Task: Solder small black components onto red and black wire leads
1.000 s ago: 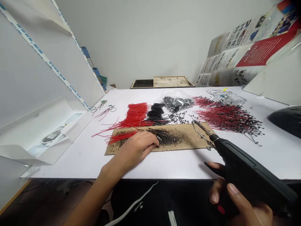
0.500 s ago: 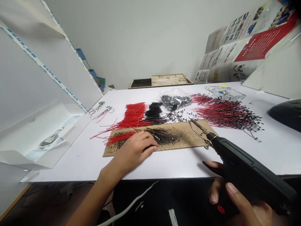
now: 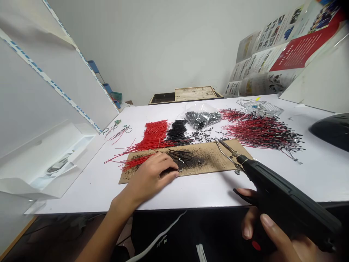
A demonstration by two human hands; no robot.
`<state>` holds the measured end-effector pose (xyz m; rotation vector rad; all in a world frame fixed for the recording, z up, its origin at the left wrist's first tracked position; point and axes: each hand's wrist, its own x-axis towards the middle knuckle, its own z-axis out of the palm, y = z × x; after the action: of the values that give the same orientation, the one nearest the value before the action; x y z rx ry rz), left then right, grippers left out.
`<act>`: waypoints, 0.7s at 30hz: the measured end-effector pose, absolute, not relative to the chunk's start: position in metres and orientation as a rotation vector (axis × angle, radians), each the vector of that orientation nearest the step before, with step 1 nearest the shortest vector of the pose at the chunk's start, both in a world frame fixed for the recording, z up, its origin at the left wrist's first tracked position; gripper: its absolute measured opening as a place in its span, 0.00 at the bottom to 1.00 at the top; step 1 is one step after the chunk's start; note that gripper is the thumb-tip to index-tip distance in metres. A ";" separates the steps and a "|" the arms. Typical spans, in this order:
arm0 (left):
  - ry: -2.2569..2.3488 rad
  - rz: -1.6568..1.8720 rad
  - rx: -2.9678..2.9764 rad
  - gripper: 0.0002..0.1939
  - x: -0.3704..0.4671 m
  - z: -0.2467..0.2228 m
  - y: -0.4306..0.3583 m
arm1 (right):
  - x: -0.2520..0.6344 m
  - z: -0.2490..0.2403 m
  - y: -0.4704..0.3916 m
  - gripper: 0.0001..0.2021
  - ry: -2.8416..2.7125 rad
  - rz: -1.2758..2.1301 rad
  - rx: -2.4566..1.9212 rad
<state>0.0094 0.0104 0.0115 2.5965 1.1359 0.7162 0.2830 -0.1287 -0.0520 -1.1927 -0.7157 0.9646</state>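
My right hand (image 3: 283,229) grips a black soldering gun (image 3: 283,189) with a thin metal tip and a wire-feed tube. The tip hovers over the right part of a scorched cardboard strip (image 3: 220,156). My left hand (image 3: 155,171) rests on the strip's left-middle, palm down, thumb and forefinger brought close together at a small part (image 3: 181,170); what the fingertips hold is too small to make out. Red wires (image 3: 136,162) lie partly under this hand, and black wires (image 3: 181,154) lie beyond its fingers. Another small black component (image 3: 199,161) sits on the cardboard.
Behind the strip lie a red wire bundle (image 3: 155,131), a black wire bundle (image 3: 177,131) and a clear bag (image 3: 203,116) of small black parts. Red wires with black ends (image 3: 261,133) are heaped at right. An open white box (image 3: 54,163) stands at left.
My left hand has shifted slightly left and toward me on the cardboard. The soldering gun keeps nearly the same place over the strip; the whole view has moved a little.
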 end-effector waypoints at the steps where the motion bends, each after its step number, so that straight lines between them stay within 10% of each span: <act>1: 1.135 0.712 2.613 0.05 0.011 0.011 0.010 | 0.283 -0.053 -0.129 0.23 -0.721 0.963 -1.192; 21: 1.141 0.666 2.671 0.10 0.013 0.007 0.011 | 0.280 -0.050 -0.132 0.21 -0.763 0.965 -1.241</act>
<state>0.0132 0.0108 0.0069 2.6707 1.1411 0.6655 0.2796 -0.1318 -0.0503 -1.2413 -0.7625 0.9653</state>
